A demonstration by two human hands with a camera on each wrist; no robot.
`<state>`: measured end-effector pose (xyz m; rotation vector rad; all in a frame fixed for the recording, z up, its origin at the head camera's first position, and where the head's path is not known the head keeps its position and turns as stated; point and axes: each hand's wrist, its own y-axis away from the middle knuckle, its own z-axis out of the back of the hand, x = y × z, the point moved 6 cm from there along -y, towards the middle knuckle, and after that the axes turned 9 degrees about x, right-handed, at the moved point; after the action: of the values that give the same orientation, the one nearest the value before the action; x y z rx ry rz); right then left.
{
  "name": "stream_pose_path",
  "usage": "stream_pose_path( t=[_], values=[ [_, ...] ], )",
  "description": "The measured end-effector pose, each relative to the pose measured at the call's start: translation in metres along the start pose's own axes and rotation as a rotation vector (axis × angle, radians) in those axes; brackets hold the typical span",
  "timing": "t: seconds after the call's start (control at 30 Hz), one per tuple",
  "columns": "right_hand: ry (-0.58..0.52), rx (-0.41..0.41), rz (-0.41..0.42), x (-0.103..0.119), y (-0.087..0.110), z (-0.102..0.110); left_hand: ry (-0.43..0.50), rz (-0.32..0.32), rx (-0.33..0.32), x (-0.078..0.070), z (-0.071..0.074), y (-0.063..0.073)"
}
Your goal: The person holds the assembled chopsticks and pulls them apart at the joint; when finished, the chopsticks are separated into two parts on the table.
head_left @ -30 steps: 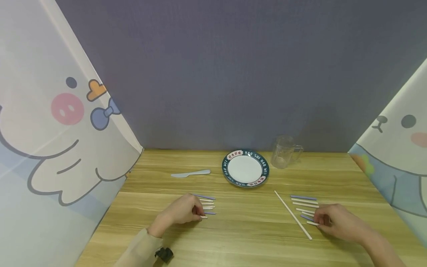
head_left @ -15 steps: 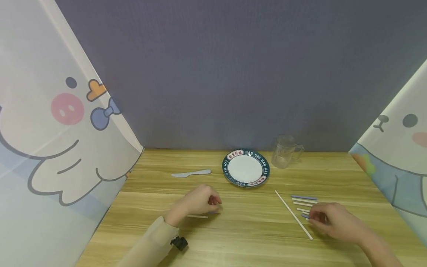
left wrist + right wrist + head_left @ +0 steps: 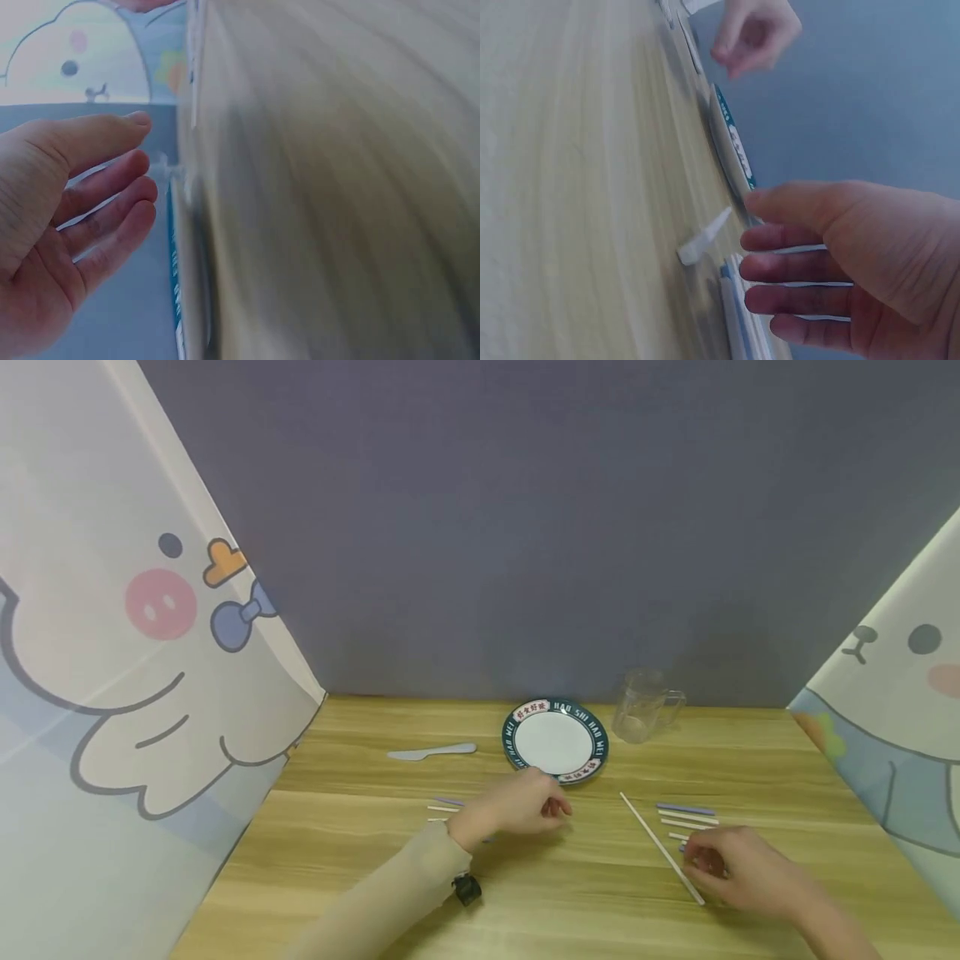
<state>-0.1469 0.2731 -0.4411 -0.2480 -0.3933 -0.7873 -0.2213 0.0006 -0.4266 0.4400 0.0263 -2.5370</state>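
In the head view my left hand (image 3: pixel 525 803) is held over the table just in front of the round plate (image 3: pixel 592 766). Its fingers are loosely bent around nothing, as the left wrist view also shows. My right hand (image 3: pixel 738 870) hovers beside a long white stick (image 3: pixel 660 847), thumb and fingers apart and holding nothing. Under and behind its fingers lies a row of short white and blue-purple sticks (image 3: pixel 686 814). A second row of short sticks (image 3: pixel 444 808) lies at the left, largely covered by my left forearm. In the right wrist view the long stick (image 3: pixel 703 238) lies ahead of the fingertips.
A white table knife (image 3: pixel 432 752) lies left of the plate. To the plate's right stands a clear mug (image 3: pixel 637 710) with a handle. A grey wall (image 3: pixel 480 527) rises at the table's back edge, with printed cartoon panels on both sides.
My left hand has moved right from the left row of short sticks to the front of the plate. My right hand has drifted left off its row, toward the long stick.
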Motion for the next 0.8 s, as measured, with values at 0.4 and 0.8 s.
stream_pose_path(
  t=[0.4, 0.8],
  values=[
    [0.043, -0.013, -0.12, 0.001, -0.003, -0.007, -0.051, -0.013, -0.008, -0.036, -0.015, -0.076],
    [0.031, 0.044, -0.161, -0.001, -0.003, -0.016, -0.206, 0.044, 0.092, -0.056, -0.038, -0.12]
  ],
)
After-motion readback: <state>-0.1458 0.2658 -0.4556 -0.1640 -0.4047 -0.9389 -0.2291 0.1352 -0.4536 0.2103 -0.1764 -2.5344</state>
